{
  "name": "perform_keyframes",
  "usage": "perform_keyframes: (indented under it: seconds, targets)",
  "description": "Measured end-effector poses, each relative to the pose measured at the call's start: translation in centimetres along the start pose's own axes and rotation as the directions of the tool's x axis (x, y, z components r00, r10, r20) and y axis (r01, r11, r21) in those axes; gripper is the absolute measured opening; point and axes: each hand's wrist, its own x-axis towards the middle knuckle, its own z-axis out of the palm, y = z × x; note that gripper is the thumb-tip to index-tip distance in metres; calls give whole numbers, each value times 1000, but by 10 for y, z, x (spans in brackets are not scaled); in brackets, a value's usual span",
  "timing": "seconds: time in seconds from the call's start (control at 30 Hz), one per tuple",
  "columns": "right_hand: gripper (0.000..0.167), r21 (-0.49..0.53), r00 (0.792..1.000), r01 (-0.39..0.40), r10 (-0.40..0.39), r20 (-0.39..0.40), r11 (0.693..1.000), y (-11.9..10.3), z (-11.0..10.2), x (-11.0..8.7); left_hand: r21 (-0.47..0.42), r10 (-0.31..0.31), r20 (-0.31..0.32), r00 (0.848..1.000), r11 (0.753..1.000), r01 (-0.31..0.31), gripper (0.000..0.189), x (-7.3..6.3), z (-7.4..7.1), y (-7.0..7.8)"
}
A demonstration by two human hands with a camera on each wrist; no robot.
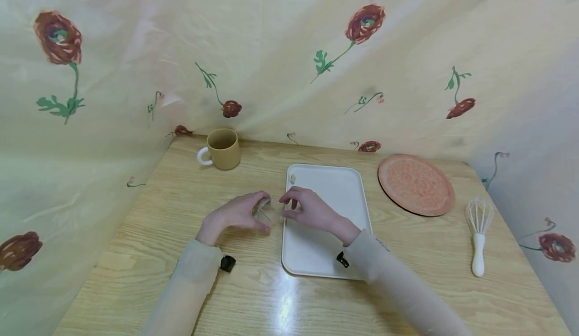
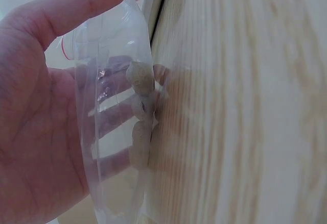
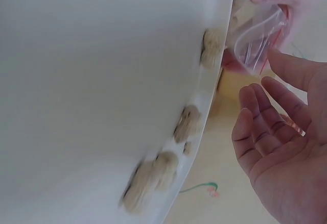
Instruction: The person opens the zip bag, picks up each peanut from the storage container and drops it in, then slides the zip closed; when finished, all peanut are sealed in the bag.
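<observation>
My left hand (image 1: 237,213) grips a clear zip bag (image 2: 115,35) by its sides, thumb on one side and fingers on the other. Inside the bag, several peanuts in their shells (image 2: 139,77) lie low, close to the tabletop. Facing the bag's mouth, my right hand (image 3: 286,142) has loosely bent fingers and holds nothing. It hovers over the left edge of a white tray (image 1: 325,255). More unshelled peanuts (image 3: 187,123) lie along that tray's rim in the right wrist view; the head view shows a peanut (image 1: 293,179) in the far left corner.
A tan mug (image 1: 228,157) with a white handle stands at the back left of the wooden table (image 1: 253,296). Right of the tray lie a round pinkish mat (image 1: 416,185) and a white-handled whisk (image 1: 478,255). A flowered curtain (image 1: 280,49) hangs behind.
</observation>
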Motion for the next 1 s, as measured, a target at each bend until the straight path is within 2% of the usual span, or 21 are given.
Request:
perform_keyframes:
  seconds: [0.47,0.63,1.0]
  targets:
    - [25,27,996,-69,70,-55,997,33,-32,-25,-9,-9,-3,1000,1000,9,83,-2,0,-2]
    - [25,-11,995,-63,63,-74,998,49,-39,-40,-7,-4,-3,1000,1000,4,84,-1,0,-3]
    - [20,-84,993,-115,118,24,990,63,-40,-70,2,2,10,1000,1000,-2,85,0,-1,-3]
